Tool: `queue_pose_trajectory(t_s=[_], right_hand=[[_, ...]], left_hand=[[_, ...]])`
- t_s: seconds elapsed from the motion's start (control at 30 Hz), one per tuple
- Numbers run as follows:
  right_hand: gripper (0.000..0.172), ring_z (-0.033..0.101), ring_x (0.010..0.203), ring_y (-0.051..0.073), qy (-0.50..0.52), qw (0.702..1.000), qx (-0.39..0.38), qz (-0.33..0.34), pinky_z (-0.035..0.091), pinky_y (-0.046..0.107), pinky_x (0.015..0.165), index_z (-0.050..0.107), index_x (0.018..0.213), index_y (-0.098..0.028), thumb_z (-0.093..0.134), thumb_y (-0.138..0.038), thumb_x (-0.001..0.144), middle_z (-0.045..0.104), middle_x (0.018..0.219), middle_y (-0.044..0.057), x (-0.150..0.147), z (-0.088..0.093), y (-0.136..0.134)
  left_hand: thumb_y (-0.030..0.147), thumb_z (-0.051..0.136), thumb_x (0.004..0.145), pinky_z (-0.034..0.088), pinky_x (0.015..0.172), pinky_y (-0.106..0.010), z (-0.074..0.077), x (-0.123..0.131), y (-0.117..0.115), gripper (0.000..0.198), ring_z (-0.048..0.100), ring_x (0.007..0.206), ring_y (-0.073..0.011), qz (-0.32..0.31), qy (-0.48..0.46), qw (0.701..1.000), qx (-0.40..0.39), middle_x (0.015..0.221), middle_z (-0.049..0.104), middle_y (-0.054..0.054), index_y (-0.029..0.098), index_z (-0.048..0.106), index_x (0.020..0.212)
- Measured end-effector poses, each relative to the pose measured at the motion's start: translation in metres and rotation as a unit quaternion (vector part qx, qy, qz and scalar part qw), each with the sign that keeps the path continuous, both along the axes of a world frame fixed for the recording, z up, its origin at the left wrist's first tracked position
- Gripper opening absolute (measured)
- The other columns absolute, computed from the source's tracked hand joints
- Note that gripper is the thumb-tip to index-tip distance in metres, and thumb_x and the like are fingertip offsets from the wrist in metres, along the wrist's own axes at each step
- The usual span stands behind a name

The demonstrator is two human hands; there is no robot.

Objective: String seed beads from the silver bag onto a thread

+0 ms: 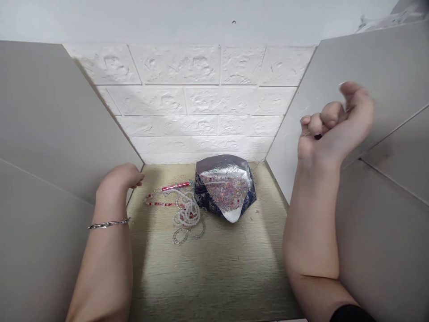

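Note:
My right hand (335,120) is raised high by the right panel, its fingers curled in and slightly blurred. Something small and dark shows between the fingers, too small to name, with a faint glint at the upper fingertip. Lower on the left, my left hand (124,176) is bent at the wrist with its fingertips drawn together; what they pinch, if anything, is hidden. Between the hands sits an open pouch (201,199) of dark blue patterned fabric with a silvery lining, full of small pink and multicoloured beads (228,192). Strings of white beads (187,214) lie beside it.
A red stick-like item (176,186) and a strand of red beads (164,204) lie on the wooden surface (214,268). Grey panels stand at the left (67,125) and right (378,214). A white brick-patterned wall (201,100) closes the back.

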State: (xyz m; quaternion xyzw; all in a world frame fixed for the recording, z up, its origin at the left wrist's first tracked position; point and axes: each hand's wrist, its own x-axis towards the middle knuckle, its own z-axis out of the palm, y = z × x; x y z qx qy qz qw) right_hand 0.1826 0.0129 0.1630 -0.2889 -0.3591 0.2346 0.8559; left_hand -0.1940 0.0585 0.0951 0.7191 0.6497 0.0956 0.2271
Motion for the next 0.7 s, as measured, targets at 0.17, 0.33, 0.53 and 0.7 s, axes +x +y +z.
queue_pose_trajectory(t_s=[0.17, 0.33, 0.53, 0.7], right_hand=[[0.015, 0.013, 0.036, 0.005, -0.206, 0.958, -0.112, 0.164, 0.03, 0.023, 0.043, 0.047, 0.06, -0.019, 0.04, -0.021, 0.072, 0.015, 0.043, -0.008, -0.017, -0.003, 0.002], [0.017, 0.02, 0.038, 0.004, -0.382, 0.858, -0.198, 0.281, 0.032, 0.022, 0.046, 0.053, 0.059, -0.016, 0.044, -0.023, 0.072, 0.021, 0.043, -0.007, -0.044, -0.008, -0.002], [0.02, 0.025, 0.041, 0.005, -0.458, 0.789, -0.232, 0.338, 0.029, 0.021, 0.045, 0.062, 0.072, -0.015, 0.046, -0.027, 0.073, 0.022, 0.044, -0.007, -0.057, -0.012, -0.002], [0.018, 0.018, 0.038, 0.004, -0.378, 0.842, -0.213, 0.319, 0.031, 0.021, 0.045, 0.059, 0.073, -0.015, 0.046, -0.028, 0.074, 0.018, 0.044, -0.009, -0.05, -0.011, -0.001]], left_hand=[[0.031, 0.062, 0.058, 0.044, 0.063, -0.029, 0.01, 0.037, -0.009, 0.027, 0.061, 0.08, -0.0257, 0.072, 0.09, 0.992, -0.054, 0.089, 0.069, -0.009, 0.016, 0.067, 0.079], [0.048, 0.05, 0.072, 0.042, 0.083, -0.027, 0.025, 0.1, -0.032, 0.054, 0.055, 0.102, -0.0202, -0.116, -0.069, 0.988, -0.073, 0.12, 0.057, -0.006, 0.021, 0.052, 0.118], [0.045, 0.053, 0.072, 0.044, 0.077, -0.027, 0.011, 0.14, -0.039, 0.047, 0.058, 0.09, -0.0171, -0.231, -0.211, 0.949, -0.053, 0.104, 0.064, -0.006, 0.02, 0.057, 0.112], [0.045, 0.048, 0.075, 0.042, 0.069, -0.027, 0.008, 0.133, -0.033, 0.037, 0.056, 0.074, -0.0151, -0.218, -0.162, 0.961, -0.053, 0.085, 0.067, -0.004, 0.019, 0.066, 0.096]])
